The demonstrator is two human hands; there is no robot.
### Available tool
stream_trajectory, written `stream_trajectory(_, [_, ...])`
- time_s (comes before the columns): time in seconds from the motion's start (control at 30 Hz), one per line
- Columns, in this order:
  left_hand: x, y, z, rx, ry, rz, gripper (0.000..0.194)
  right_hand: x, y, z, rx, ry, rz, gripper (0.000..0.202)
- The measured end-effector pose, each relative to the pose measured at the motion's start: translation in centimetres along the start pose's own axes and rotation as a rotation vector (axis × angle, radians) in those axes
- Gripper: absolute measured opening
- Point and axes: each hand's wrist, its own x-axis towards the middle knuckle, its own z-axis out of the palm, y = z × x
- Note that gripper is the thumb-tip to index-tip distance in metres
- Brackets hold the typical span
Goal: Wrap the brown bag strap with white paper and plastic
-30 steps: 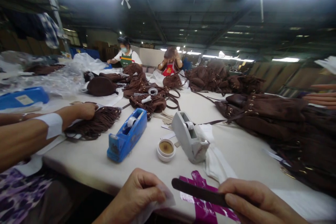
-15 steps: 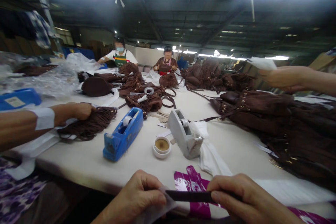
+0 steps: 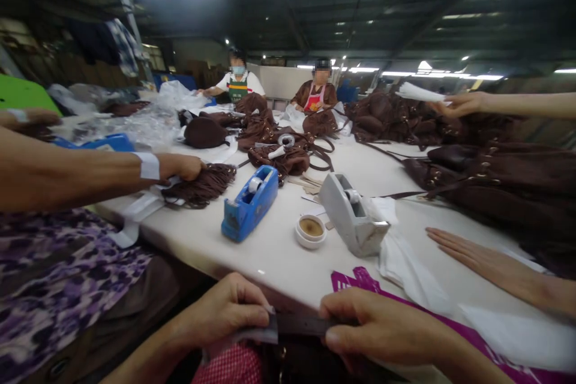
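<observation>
Low in front of me, a dark brown strap [image 3: 299, 325] stretches between my two hands above the table's near edge. My left hand [image 3: 231, 312] is closed in a pinch at the strap's left end, with a piece of thin translucent wrapping [image 3: 268, 331] under the thumb. Thumb and fingers of my right hand [image 3: 378, 324] close on the strap's other end. Below the strap, a dark bag-like shape with a metal fitting is only partly visible. Beyond my hands stand a blue tape dispenser [image 3: 251, 204], a grey tape dispenser [image 3: 353, 216] and a small round tub [image 3: 311, 231].
Brown bags [image 3: 504, 174] cover the right side, with more piled mid-table. A co-worker's arm [image 3: 148, 167] reaches in from the left to a fringed brown piece [image 3: 200, 185]. Another hand [image 3: 477, 255] lies flat on the right. Purple plastic [image 3: 355, 279] lies near my right hand.
My view has swung left and the strap appears lower against the table. Both hands still hold it. On the right, a co-worker's flat hand has come onto the table.
</observation>
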Motion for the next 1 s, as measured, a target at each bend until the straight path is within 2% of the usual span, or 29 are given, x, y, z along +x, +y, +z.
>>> stream_trajectory(0.07, [-1.2,-0.2,-0.6,0.048,0.022,-0.016,0.02,-0.1,0.9,-0.1,0.042,0.011,0.003,0.018])
stream_trajectory(0.13, [-1.6,-0.3,-0.5,0.074,0.018,-0.031,0.021,0.3,1.1,0.6,-0.009,0.065,0.002,0.02])
stream_trajectory(0.23, [-1.0,-0.3,0.7,0.088,-0.022,-0.024,0.021,1.4,-0.1,2.8,-0.155,0.125,-0.004,0.013])
stream_trajectory(0.3, [-0.3,-0.5,1.5,0.098,-0.007,0.027,0.023,2.0,-0.9,4.0,-0.216,0.185,-0.04,0.017])
stream_trajectory(0.4, [0.4,-0.9,2.0,0.114,0.07,0.085,0.028,2.1,-1.1,4.4,-0.189,0.26,-0.055,0.027])
stream_trajectory(0.47, [0.5,-1.1,2.2,0.099,0.077,0.072,0.024,2.1,-0.7,4.4,-0.163,0.283,-0.041,0.02])
stream_trajectory(0.53, [0.7,-1.4,2.4,0.067,0.031,0.046,0.021,2.3,-0.3,4.7,-0.188,0.312,-0.09,0.012])
stream_trajectory(0.63, [0.8,-1.7,2.6,0.029,-0.016,0.05,0.02,3.3,-0.4,5.6,-0.213,0.327,-0.235,0.021])
stream_trajectory(0.73, [-0.1,-1.6,1.3,0.044,0.002,0.049,0.018,3.8,-0.3,5.6,-0.176,0.262,-0.251,0.018])
stream_trajectory(0.87, [-3.7,-0.1,-2.2,0.281,0.124,0.065,0.024,3.6,0.7,4.0,-0.184,0.048,-0.164,0.019])
stream_trajectory(0.93, [-5.8,0.9,-3.7,0.38,0.153,0.057,0.027,3.4,0.5,3.4,-0.172,0.025,-0.187,0.021])
stream_trajectory(1.0, [-7.2,1.6,-4.3,0.388,0.148,0.02,0.027,3.5,-0.7,3.5,-0.19,0.042,-0.217,0.022])
